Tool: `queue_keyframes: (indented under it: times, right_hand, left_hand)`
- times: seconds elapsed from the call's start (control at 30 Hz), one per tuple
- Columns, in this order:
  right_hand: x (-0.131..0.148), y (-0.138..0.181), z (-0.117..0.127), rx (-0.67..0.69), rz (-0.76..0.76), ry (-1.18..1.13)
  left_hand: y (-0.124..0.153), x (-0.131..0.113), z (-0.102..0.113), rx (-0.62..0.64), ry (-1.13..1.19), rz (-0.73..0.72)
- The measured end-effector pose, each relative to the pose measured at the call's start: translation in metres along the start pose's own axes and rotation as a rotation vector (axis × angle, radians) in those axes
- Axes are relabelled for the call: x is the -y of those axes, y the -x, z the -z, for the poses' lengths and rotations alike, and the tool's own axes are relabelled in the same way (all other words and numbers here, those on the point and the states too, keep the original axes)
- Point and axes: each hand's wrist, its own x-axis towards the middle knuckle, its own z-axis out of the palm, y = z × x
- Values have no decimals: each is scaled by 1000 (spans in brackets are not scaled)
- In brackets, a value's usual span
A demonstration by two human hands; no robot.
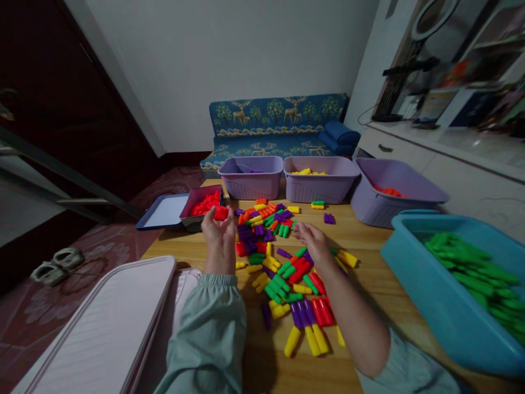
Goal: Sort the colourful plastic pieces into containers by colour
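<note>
My left hand (219, 232) is closed around a red plastic piece (221, 213), held just beside a small box (192, 221) filled with red pieces. My right hand (310, 239) hovers low over a heap of coloured plastic pieces (283, 257) on the wooden table (369, 257). Its fingers are slightly spread over the pile, and nothing shows in them. The pieces are red, yellow, green, purple and orange.
Three lilac bins (251, 176) line the table's far edge; one holds yellow pieces, another red ones. A blue bin (414, 273) of green pieces stands at the right. A pale lid (102, 323) lies at the left. A blue tray (164, 213), a patterned sofa and shoes lie beyond.
</note>
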Motion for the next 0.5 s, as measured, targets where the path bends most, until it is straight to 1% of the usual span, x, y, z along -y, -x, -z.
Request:
queue_keyframes:
  times: [0.07,0.1,0.27,0.33,0.5]
  right_hand:
    - [1,2,-3,27,18,14]
    - [1,3,-4,42,25,21]
    - [-3,4,-5,88,48,48]
    - [-3,5,-5,92,46,52]
    - [0,7,-5,85,58,64]
  left_hand:
    - [-7,-9,3,41,9,-104]
    - [-10,-11,4,62,12,-130]
    - [-16,-10,11,124,63,-112]
    - [-14,-9,11,134,63,-138]
    - [-7,-6,6,137,-30,-160]
